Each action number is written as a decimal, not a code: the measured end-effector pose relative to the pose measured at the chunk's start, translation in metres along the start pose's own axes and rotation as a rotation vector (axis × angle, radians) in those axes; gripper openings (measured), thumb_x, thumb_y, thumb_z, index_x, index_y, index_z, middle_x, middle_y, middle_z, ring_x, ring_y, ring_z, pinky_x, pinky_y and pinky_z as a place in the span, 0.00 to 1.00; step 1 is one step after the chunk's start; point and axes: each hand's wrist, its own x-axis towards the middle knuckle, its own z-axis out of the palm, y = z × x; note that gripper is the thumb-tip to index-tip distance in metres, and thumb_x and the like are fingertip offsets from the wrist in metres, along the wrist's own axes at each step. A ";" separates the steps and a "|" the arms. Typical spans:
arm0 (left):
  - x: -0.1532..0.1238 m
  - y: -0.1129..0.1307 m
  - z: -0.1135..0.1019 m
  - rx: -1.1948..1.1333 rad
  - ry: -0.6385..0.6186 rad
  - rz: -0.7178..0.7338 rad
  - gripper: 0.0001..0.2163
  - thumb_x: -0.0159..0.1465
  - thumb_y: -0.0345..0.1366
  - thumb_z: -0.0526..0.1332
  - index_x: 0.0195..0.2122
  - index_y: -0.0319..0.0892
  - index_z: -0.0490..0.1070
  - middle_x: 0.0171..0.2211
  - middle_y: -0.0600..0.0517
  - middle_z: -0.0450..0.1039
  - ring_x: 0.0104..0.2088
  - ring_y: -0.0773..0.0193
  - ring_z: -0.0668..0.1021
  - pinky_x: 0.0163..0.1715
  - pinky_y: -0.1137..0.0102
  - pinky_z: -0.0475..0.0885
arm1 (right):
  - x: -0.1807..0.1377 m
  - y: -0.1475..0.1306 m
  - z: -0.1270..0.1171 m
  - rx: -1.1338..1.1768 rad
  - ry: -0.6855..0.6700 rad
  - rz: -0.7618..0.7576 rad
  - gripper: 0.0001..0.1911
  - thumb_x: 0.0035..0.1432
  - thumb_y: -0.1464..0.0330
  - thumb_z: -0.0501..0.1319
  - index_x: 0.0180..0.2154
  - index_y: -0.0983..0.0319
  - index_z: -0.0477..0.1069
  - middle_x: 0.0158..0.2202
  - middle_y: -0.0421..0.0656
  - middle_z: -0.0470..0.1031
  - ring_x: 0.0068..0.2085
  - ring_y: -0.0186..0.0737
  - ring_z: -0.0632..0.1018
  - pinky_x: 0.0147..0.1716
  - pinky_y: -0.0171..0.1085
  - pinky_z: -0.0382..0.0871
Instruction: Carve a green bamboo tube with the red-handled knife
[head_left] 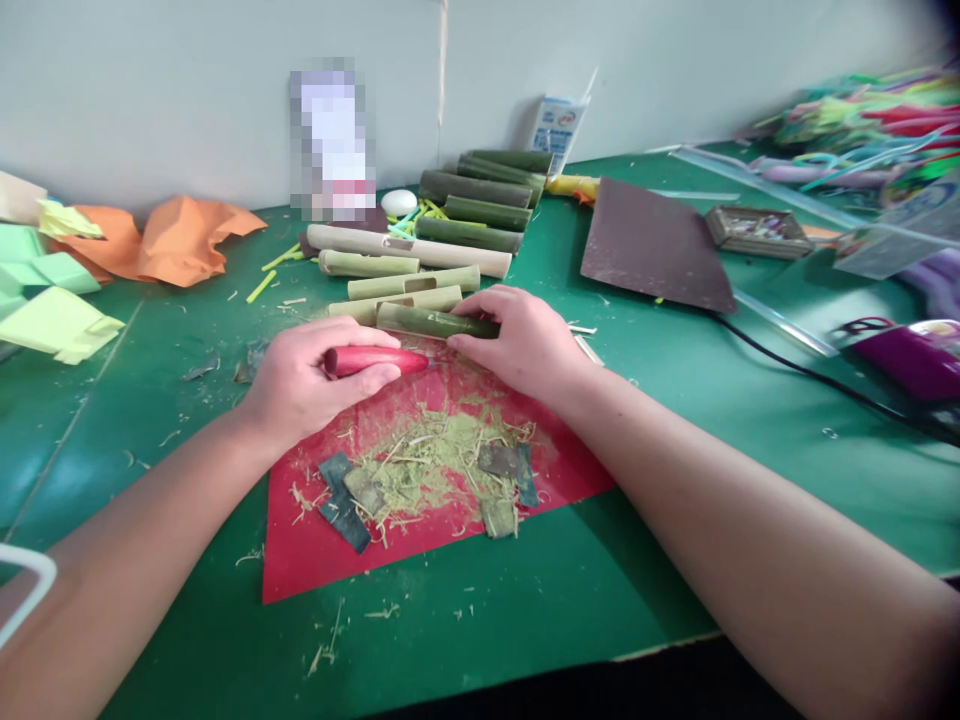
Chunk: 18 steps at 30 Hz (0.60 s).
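Working over a red sheet (330,560) laid on the green surface (525,600). Gripping a red-handled tool (375,360) in left hand (300,385), fingers (371,379) curled fully shut round the handle, thumb along the top. Working tip aimed rightward; blade too small to make out. Clasping a bamboo section (431,321) with right hand (525,340), fingers (491,303) arched over its far side, thumb on the near side, closed loosely on the right end and pressing it down. Bamboo section lying crosswise at the far edge of the red sheet, left half bare, right end hidden under the fingers. Tool just beside it on the near side, roughly parallel; touching or not, cannot tell. Judged as a skin-scraping or shaving step, well under way: heap of pale green shavings (427,465) and several dark bark strips (341,510) on the sheet between the forearms. For a next stroke, judged necessary: keep the section pinned against rolling, set the tip on the bare left half, cut away from the right fingertips. Risk noted: round stock, slip toward the holding hand. Behind, apart from both hands: pale bamboo sections (405,265) in a row, darker green ones (480,200) nearer the wall. Also logged: brown sheet (652,245) to the right, crumpled orange paper (180,240) to the left, black cable (795,365) at right.
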 end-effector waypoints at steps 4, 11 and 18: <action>-0.004 -0.002 -0.002 -0.074 0.007 0.110 0.04 0.61 0.34 0.64 0.32 0.50 0.78 0.28 0.56 0.77 0.27 0.67 0.75 0.29 0.69 0.68 | 0.000 0.000 0.000 0.008 -0.003 0.000 0.15 0.54 0.64 0.65 0.44 0.60 0.79 0.46 0.45 0.80 0.44 0.46 0.78 0.42 0.42 0.70; 0.001 0.000 0.005 -0.014 0.033 0.159 0.13 0.61 0.43 0.69 0.45 0.48 0.79 0.36 0.53 0.77 0.33 0.66 0.76 0.35 0.70 0.71 | 0.001 0.000 0.001 0.002 -0.006 -0.001 0.15 0.54 0.64 0.66 0.44 0.60 0.79 0.45 0.45 0.80 0.43 0.45 0.78 0.41 0.42 0.70; 0.002 0.008 -0.002 -0.020 -0.188 0.190 0.08 0.62 0.43 0.66 0.41 0.49 0.80 0.27 0.56 0.75 0.25 0.69 0.74 0.27 0.74 0.69 | 0.000 -0.001 0.000 0.005 -0.006 0.004 0.14 0.54 0.65 0.65 0.43 0.60 0.78 0.45 0.45 0.80 0.43 0.45 0.78 0.42 0.43 0.70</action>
